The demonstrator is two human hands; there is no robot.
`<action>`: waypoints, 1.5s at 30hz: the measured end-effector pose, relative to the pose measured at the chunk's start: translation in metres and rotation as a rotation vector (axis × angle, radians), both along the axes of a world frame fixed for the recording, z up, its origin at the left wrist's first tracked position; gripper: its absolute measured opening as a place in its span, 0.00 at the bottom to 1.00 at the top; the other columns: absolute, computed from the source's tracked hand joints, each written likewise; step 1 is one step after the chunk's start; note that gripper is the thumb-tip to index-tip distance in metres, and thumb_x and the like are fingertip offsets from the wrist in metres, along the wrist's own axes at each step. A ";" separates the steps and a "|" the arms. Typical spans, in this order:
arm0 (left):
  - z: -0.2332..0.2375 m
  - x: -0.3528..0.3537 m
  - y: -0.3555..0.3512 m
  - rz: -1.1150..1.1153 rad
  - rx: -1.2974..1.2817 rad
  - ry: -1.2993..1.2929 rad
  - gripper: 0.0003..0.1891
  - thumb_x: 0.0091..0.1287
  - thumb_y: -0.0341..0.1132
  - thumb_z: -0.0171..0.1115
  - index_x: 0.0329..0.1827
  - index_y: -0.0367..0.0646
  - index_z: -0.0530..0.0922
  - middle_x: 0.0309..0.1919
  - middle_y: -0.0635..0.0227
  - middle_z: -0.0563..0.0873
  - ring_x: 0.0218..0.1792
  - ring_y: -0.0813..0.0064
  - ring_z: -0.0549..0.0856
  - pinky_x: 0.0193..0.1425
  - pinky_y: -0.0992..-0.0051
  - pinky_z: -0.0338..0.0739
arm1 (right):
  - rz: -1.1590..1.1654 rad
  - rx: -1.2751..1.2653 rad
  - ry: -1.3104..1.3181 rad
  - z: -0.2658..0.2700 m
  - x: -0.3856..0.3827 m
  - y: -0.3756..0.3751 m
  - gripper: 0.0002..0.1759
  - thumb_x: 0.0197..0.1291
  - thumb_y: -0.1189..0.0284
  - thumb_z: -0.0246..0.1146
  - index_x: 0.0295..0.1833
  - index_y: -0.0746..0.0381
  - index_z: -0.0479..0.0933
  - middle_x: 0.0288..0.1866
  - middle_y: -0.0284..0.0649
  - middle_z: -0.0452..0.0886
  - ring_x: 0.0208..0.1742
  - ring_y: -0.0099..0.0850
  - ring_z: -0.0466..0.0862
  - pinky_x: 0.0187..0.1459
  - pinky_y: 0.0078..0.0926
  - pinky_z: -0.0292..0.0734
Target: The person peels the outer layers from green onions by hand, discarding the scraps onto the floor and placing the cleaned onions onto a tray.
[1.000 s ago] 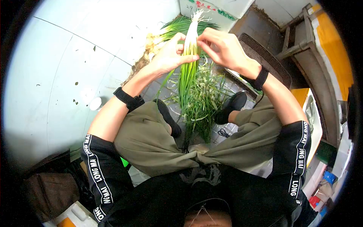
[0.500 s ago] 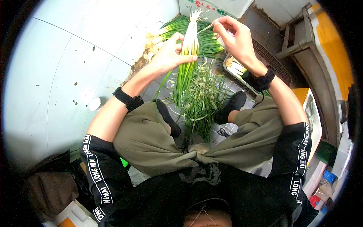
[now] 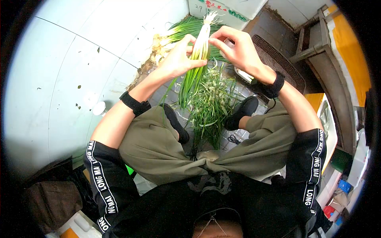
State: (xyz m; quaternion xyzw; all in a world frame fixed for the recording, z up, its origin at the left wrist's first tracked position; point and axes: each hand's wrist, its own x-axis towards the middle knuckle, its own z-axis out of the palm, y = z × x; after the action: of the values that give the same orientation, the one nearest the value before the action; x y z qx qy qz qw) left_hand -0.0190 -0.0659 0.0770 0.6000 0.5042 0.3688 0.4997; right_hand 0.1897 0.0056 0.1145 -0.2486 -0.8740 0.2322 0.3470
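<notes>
A bunch of green onions (image 3: pixel 203 39) stands upright in my left hand (image 3: pixel 177 59), white roots at the top and green leaves hanging down. The fingers and thumb of that hand are wrapped round the bunch at its middle. My right hand (image 3: pixel 240 49) is closed in a pinch, thumb and forefinger touching the right edge of the white stalks. Whatever lies between those fingertips is too small to make out. Under the bunch, a heap of loose green leaves and peelings (image 3: pixel 214 101) covers the floor between my feet.
More green onions (image 3: pixel 180 29) lie behind my hands, against a white box (image 3: pixel 222 10). A white tray (image 3: pixel 243 75) is partly hidden by my right wrist. A brown woven mat (image 3: pixel 274 55) and a metal-framed rack (image 3: pixel 313 51) stand right. A white lid (image 3: pixel 99 108) is at left.
My right hand has moved left and slightly down to the white stalks; before, it held a thin pale strand away from the bunch. The bunch has shifted slightly right at its top.
</notes>
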 end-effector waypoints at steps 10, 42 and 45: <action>0.005 -0.001 -0.005 -0.104 -0.030 0.003 0.24 0.63 0.26 0.71 0.55 0.44 0.65 0.45 0.62 0.88 0.50 0.74 0.86 0.59 0.70 0.77 | -0.310 0.295 -0.004 0.017 0.027 0.036 0.08 0.63 0.68 0.68 0.41 0.61 0.82 0.35 0.41 0.84 0.35 0.36 0.86 0.38 0.32 0.81; 0.014 0.005 -0.008 -0.119 -0.055 -0.072 0.17 0.72 0.38 0.66 0.55 0.41 0.69 0.41 0.64 0.88 0.44 0.79 0.85 0.52 0.74 0.78 | -0.197 0.200 -0.059 0.007 0.009 0.017 0.06 0.61 0.70 0.66 0.37 0.62 0.79 0.30 0.41 0.82 0.31 0.37 0.85 0.36 0.33 0.80; 0.014 0.003 -0.006 -0.084 -0.084 -0.104 0.17 0.72 0.38 0.65 0.56 0.43 0.70 0.40 0.65 0.88 0.42 0.80 0.85 0.50 0.75 0.78 | -0.306 0.103 0.026 0.006 0.014 0.024 0.09 0.61 0.67 0.67 0.36 0.62 0.81 0.28 0.42 0.83 0.30 0.34 0.85 0.35 0.31 0.80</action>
State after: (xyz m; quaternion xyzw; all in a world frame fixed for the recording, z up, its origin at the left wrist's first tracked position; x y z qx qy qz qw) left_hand -0.0163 -0.0717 0.0908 0.5791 0.4671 0.3570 0.5648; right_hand 0.2040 0.0295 0.1205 -0.3574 -0.8322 0.1346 0.4021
